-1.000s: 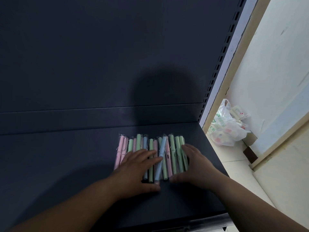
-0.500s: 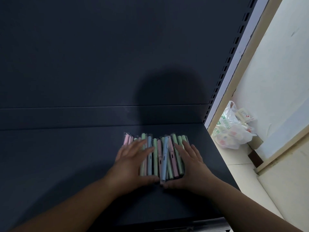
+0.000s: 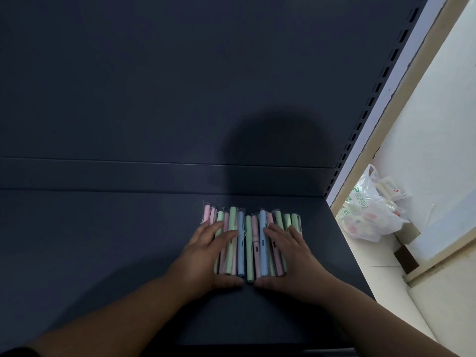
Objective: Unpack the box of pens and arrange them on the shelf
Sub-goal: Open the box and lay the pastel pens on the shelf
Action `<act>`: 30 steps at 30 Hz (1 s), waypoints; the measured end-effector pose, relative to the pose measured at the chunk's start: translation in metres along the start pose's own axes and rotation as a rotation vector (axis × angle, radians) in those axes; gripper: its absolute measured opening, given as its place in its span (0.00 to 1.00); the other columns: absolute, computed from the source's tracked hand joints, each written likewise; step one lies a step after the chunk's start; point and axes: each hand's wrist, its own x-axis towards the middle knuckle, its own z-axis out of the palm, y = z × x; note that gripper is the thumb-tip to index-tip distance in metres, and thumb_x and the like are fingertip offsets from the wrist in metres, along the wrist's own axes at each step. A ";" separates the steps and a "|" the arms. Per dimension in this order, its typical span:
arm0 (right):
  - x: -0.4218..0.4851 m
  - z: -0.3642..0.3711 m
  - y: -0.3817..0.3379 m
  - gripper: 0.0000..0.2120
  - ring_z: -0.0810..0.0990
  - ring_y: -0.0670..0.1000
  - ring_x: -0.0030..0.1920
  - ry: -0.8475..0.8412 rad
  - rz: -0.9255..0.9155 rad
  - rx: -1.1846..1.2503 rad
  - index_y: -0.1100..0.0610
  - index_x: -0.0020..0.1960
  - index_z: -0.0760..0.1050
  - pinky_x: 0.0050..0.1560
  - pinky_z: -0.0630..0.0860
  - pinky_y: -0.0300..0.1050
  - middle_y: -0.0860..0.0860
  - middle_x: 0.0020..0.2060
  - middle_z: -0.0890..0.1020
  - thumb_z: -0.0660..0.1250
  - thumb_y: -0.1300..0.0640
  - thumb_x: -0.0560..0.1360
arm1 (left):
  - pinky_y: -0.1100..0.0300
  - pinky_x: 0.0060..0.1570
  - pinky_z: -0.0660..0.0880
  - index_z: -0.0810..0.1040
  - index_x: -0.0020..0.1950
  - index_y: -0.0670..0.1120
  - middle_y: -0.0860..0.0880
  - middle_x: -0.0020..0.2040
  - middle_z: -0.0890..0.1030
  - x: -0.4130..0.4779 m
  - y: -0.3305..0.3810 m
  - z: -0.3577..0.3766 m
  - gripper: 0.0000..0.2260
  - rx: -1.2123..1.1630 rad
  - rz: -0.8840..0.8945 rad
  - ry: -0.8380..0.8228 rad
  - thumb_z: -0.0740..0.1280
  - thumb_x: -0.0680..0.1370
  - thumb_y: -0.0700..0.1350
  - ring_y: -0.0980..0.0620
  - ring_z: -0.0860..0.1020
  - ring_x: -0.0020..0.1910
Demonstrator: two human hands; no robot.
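Pressing the wrapped pastel pens [image 3: 248,238] onto the dark shelf [image 3: 103,253], our left hand [image 3: 206,258] at nine o'clock, right hand [image 3: 292,258] at three, fingers straight and flat.

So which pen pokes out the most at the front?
The middle green pen, lying between a blue pen and a pink pen. Its near end sticks out past all others, between the left hand and right hand.

Both hands [image 3: 257,256] press pens [image 3: 248,243] flat on shelf [image 3: 103,240].
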 end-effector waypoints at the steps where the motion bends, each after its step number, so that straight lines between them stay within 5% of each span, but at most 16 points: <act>1: 0.000 0.001 0.001 0.55 0.34 0.47 0.76 -0.004 -0.009 -0.015 0.40 0.77 0.44 0.77 0.44 0.55 0.30 0.72 0.44 0.66 0.25 0.58 | 0.58 0.71 0.46 0.52 0.75 0.64 0.58 0.77 0.47 0.000 0.002 0.000 0.45 0.022 -0.005 0.014 0.67 0.63 0.72 0.56 0.40 0.75; 7: 0.003 0.005 -0.001 0.51 0.46 0.46 0.76 0.134 -0.017 -0.091 0.39 0.75 0.53 0.76 0.44 0.57 0.36 0.74 0.53 0.56 0.20 0.56 | 0.59 0.74 0.45 0.51 0.75 0.65 0.60 0.77 0.47 -0.005 0.009 -0.005 0.42 -0.017 -0.048 0.016 0.68 0.66 0.69 0.57 0.42 0.76; 11: 0.011 0.002 -0.013 0.27 0.68 0.50 0.69 0.413 -0.040 0.014 0.47 0.66 0.72 0.71 0.60 0.58 0.46 0.67 0.72 0.68 0.38 0.70 | 0.65 0.72 0.52 0.61 0.74 0.60 0.58 0.76 0.55 -0.032 0.010 -0.012 0.36 -0.119 -0.131 0.167 0.69 0.69 0.64 0.59 0.54 0.74; 14: 0.015 0.001 -0.031 0.22 0.73 0.53 0.62 0.448 -0.095 0.129 0.50 0.64 0.73 0.64 0.68 0.51 0.47 0.59 0.75 0.73 0.51 0.71 | 0.72 0.68 0.54 0.64 0.73 0.56 0.55 0.74 0.61 -0.069 -0.001 -0.026 0.31 -0.126 -0.238 0.266 0.70 0.72 0.57 0.58 0.61 0.72; 17: 0.013 0.008 -0.062 0.25 0.74 0.54 0.61 0.392 -0.156 0.105 0.51 0.66 0.71 0.57 0.65 0.40 0.49 0.59 0.75 0.73 0.53 0.70 | 0.75 0.65 0.53 0.66 0.72 0.53 0.52 0.72 0.65 -0.117 -0.017 -0.050 0.31 -0.101 -0.352 0.352 0.72 0.72 0.53 0.56 0.64 0.70; 20: 0.003 0.027 -0.105 0.28 0.74 0.50 0.62 0.287 -0.223 0.124 0.49 0.67 0.70 0.59 0.66 0.39 0.48 0.63 0.75 0.74 0.52 0.70 | 0.77 0.61 0.55 0.66 0.73 0.51 0.52 0.69 0.69 -0.181 -0.034 -0.071 0.32 -0.123 -0.465 0.465 0.73 0.71 0.50 0.55 0.67 0.68; 25: -0.032 0.100 -0.204 0.26 0.79 0.43 0.52 0.048 -0.296 0.366 0.46 0.63 0.70 0.53 0.72 0.37 0.44 0.56 0.77 0.76 0.55 0.69 | 0.72 0.57 0.67 0.65 0.73 0.51 0.50 0.67 0.72 -0.337 -0.067 -0.081 0.34 -0.302 -0.753 0.580 0.76 0.70 0.48 0.54 0.73 0.62; 27: -0.051 0.145 -0.247 0.26 0.79 0.47 0.52 -0.119 -0.269 0.473 0.51 0.64 0.70 0.47 0.73 0.35 0.48 0.55 0.77 0.75 0.60 0.70 | 0.71 0.50 0.68 0.66 0.72 0.51 0.47 0.64 0.76 -0.412 -0.082 -0.078 0.34 -0.352 -0.883 0.606 0.77 0.69 0.47 0.53 0.76 0.58; 30: -0.082 0.222 -0.296 0.25 0.79 0.54 0.53 -0.359 -0.240 0.508 0.57 0.64 0.69 0.51 0.75 0.43 0.54 0.51 0.77 0.73 0.66 0.70 | 0.63 0.57 0.69 0.62 0.74 0.52 0.48 0.68 0.71 -0.534 -0.102 -0.061 0.36 -0.394 -1.114 0.588 0.75 0.70 0.51 0.51 0.73 0.64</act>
